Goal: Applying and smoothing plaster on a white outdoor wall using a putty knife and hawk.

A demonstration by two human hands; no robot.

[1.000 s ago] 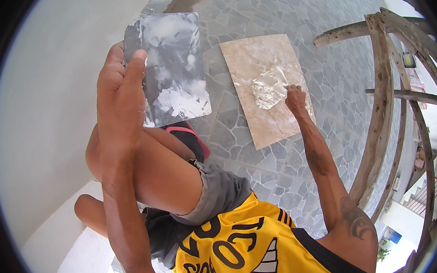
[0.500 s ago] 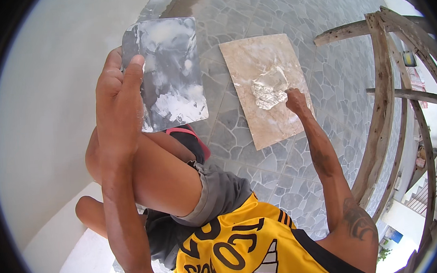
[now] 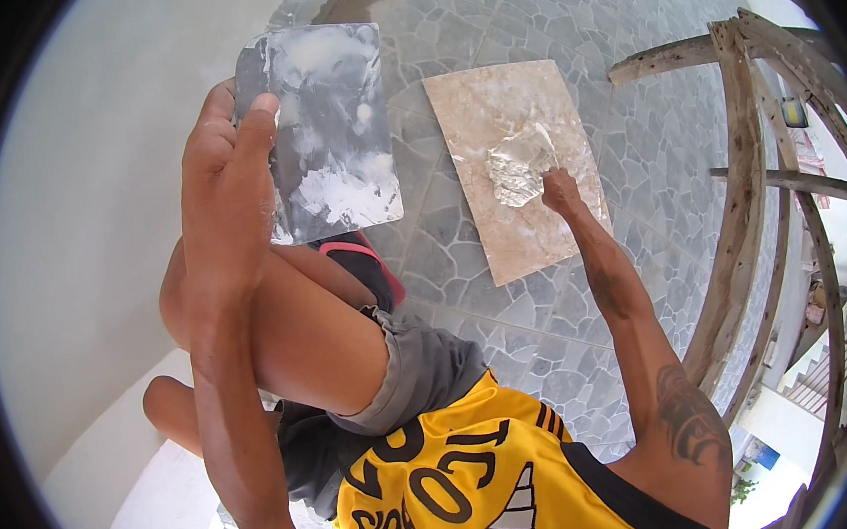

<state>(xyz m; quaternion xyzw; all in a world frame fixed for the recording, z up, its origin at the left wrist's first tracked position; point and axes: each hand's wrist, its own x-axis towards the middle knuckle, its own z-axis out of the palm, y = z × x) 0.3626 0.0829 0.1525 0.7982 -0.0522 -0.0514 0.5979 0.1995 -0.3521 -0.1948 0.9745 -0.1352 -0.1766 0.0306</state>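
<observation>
My left hand (image 3: pixel 221 146) grips a flat, dark grey rectangular plate (image 3: pixel 324 97) by its left edge, with the thumb lying on its face. White paste is smeared across this plate, thickest near its lower edge. Ahead and to the right, a pale brown board (image 3: pixel 504 246) lies on the floor. Near its middle sits a wet-looking mound of white paste (image 3: pixel 514 169). My right hand (image 3: pixel 560 189) is closed at the mound's right edge. Whatever its fingers hold, if anything, is hidden beneath them.
Grey stone-patterned flooring (image 3: pixel 442 254) surrounds the board. A pale wall (image 3: pixel 104 205) rises close on my left. Curved, weathered wooden beams (image 3: pixel 739 210) stand along the right side. My bent leg (image 3: pixel 313 347) and a pink-strapped sandal (image 3: pixel 385 266) are below the plate.
My right hand has shifted slightly left along the mound of paste. The plate has risen a little in the picture with my left hand, which keeps its hold.
</observation>
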